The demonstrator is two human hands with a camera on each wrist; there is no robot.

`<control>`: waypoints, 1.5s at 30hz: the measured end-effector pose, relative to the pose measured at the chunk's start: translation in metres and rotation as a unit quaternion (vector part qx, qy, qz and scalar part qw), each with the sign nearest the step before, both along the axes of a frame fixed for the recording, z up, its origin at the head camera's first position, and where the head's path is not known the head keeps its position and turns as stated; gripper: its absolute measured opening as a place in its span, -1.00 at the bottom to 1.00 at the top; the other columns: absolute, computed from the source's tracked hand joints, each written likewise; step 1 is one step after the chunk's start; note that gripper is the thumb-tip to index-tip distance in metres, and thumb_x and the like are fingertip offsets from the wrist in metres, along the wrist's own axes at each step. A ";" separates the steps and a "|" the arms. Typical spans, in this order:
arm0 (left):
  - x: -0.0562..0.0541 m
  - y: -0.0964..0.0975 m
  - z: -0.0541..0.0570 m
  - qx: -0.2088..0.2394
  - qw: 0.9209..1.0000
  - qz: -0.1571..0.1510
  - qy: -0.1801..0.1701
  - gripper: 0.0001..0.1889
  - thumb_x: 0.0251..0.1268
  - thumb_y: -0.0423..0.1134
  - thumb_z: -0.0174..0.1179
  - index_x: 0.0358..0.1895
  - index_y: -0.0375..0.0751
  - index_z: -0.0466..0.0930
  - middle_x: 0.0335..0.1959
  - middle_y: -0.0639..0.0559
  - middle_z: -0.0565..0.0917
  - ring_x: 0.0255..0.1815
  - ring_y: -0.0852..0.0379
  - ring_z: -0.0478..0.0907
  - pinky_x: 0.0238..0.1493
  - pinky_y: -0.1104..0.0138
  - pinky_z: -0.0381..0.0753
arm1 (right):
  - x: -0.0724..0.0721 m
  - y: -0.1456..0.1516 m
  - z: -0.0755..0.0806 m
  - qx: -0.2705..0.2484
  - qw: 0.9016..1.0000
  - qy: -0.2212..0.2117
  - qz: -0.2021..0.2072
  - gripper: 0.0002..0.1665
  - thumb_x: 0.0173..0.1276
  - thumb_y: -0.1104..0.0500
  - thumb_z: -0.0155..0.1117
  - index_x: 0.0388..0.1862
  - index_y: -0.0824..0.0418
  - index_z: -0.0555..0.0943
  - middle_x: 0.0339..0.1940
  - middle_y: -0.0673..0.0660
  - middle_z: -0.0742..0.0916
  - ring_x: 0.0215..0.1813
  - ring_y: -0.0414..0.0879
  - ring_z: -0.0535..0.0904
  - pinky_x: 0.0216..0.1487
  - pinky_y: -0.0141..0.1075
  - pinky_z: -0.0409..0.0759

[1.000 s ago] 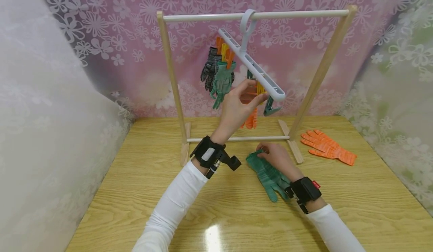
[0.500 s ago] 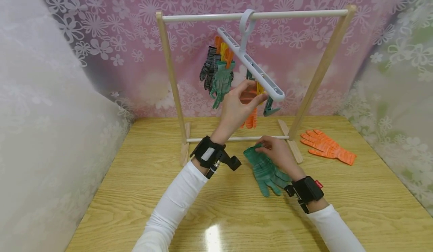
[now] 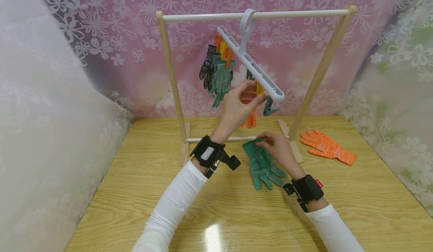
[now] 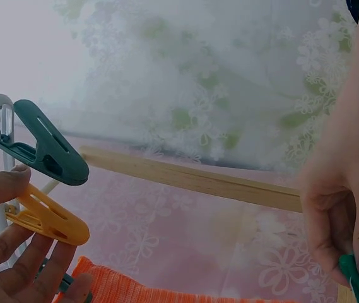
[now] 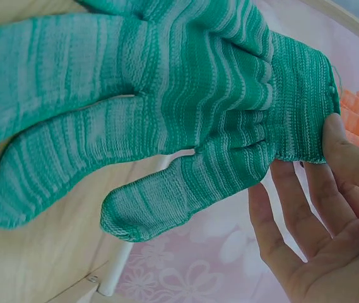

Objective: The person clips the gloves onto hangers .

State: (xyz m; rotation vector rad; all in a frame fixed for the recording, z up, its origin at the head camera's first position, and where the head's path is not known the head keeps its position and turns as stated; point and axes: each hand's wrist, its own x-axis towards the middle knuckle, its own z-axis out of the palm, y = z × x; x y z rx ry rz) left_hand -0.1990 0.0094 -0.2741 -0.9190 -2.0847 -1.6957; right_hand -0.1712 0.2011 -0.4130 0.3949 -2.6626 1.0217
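My left hand (image 3: pixel 236 107) is raised at the near end of a grey clip hanger (image 3: pixel 258 71). Its thumb and fingers pinch a yellow clothespin (image 4: pixel 53 218), beside a dark green clothespin (image 4: pixel 52 145). Below and to the right, my right hand (image 3: pixel 278 150) pinches the cuff of a green knit glove (image 3: pixel 264 165) between thumb and fingers. The glove's fingers hang downward over the table. Behind my left hand an orange glove (image 3: pixel 250 118) hangs from the hanger, partly hidden. At the far end, orange and yellow clips hold a green glove (image 3: pixel 222 80) and dark grey gloves (image 3: pixel 207 70).
The hanger hooks over the white top bar (image 3: pixel 297 14) of a wooden rack. The rack's right post (image 3: pixel 321 75) and foot (image 3: pixel 295 150) stand near my right hand. Another orange glove (image 3: pixel 328 148) lies flat at the right on the wood-grain table (image 3: pixel 142 192).
My right hand has risen with the green glove, whose cuff is lifted and whose fingers have spread and swung left. The left hand keeps its place at the yellow clothespin.
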 end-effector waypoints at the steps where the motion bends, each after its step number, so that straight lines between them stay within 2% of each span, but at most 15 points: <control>1: 0.000 0.000 0.000 -0.001 1.000 0.000 0.001 -0.62 0.35 -0.21 0.38 0.16 -0.23 0.59 0.02 -0.11 0.72 -0.03 0.07 0.73 0.00 0.46 0.67 | 0.000 0.000 0.001 -0.002 1.000 0.005 -0.003 -0.80 0.37 0.26 0.40 -0.04 0.23 0.72 -0.23 0.23 0.81 -0.19 0.17 0.76 -0.15 0.05 0.72; 7: 0.000 -0.001 0.001 -0.006 1.000 0.002 0.000 -0.62 0.35 -0.21 0.37 0.17 -0.22 0.59 0.03 -0.11 0.72 -0.03 0.05 0.73 0.00 0.45 0.67 | -0.001 -0.001 0.011 -0.017 0.999 0.032 -0.007 -0.82 0.41 0.28 0.35 -0.03 0.25 0.71 -0.19 0.27 0.81 -0.17 0.19 0.76 -0.09 0.06 0.74; 14: -0.001 0.000 0.002 -0.011 1.000 0.006 0.000 -0.61 0.36 -0.20 0.37 0.18 -0.23 0.59 0.04 -0.12 0.72 -0.02 0.05 0.72 0.00 0.47 0.67 | 0.001 -0.001 0.027 -0.034 0.999 0.035 -0.015 -0.80 0.42 0.27 0.35 -0.01 0.28 0.69 -0.18 0.31 0.80 -0.13 0.22 0.74 -0.03 0.09 0.72; 19: -0.001 0.000 0.003 -0.010 1.000 0.004 -0.002 -0.62 0.36 -0.20 0.37 0.17 -0.23 0.59 0.04 -0.13 0.72 -0.02 0.05 0.72 0.00 0.47 0.66 | 0.002 -0.002 0.032 -0.042 0.998 0.039 -0.020 -0.76 0.42 0.25 0.35 0.02 0.30 0.69 -0.13 0.34 0.78 -0.07 0.26 0.74 0.01 0.11 0.71; 31: -0.001 -0.001 0.001 -0.006 1.000 -0.001 -0.005 -0.62 0.36 -0.21 0.37 0.17 -0.24 0.58 0.05 -0.13 0.72 -0.01 0.05 0.72 0.02 0.46 0.67 | 0.004 -0.004 0.041 -0.067 0.991 0.109 -0.036 -0.78 0.38 0.31 0.38 -0.02 0.32 0.70 -0.09 0.33 0.76 -0.09 0.26 0.75 -0.08 0.12 0.72; 41: -0.003 -0.002 0.000 -0.002 1.000 -0.006 -0.004 -0.64 0.36 -0.22 0.37 0.14 -0.24 0.60 0.05 -0.13 0.72 -0.02 0.05 0.73 0.01 0.45 0.67 | 0.008 -0.009 0.053 -0.092 0.987 0.118 -0.054 -0.78 0.41 0.28 0.35 -0.01 0.34 0.71 -0.14 0.36 0.79 -0.12 0.29 0.74 -0.10 0.17 0.70; 44: -0.004 -0.002 0.001 -0.002 1.000 -0.007 -0.007 -0.64 0.35 -0.21 0.38 0.14 -0.22 0.60 0.05 -0.12 0.72 -0.02 0.07 0.73 0.00 0.45 0.67 | 0.008 -0.010 0.056 -0.098 0.985 0.129 -0.058 -0.80 0.40 0.28 0.36 -0.04 0.35 0.70 -0.16 0.35 0.79 -0.14 0.26 0.75 -0.13 0.11 0.72; 45: -0.004 -0.002 0.001 -0.002 1.000 -0.007 -0.007 -0.65 0.34 -0.21 0.38 0.13 -0.22 0.61 0.05 -0.11 0.72 -0.02 0.07 0.73 -0.01 0.45 0.67 | 0.007 -0.010 0.057 -0.099 0.984 0.132 -0.060 -0.81 0.40 0.28 0.37 -0.06 0.35 0.70 -0.17 0.34 0.79 -0.15 0.25 0.76 -0.14 0.03 0.74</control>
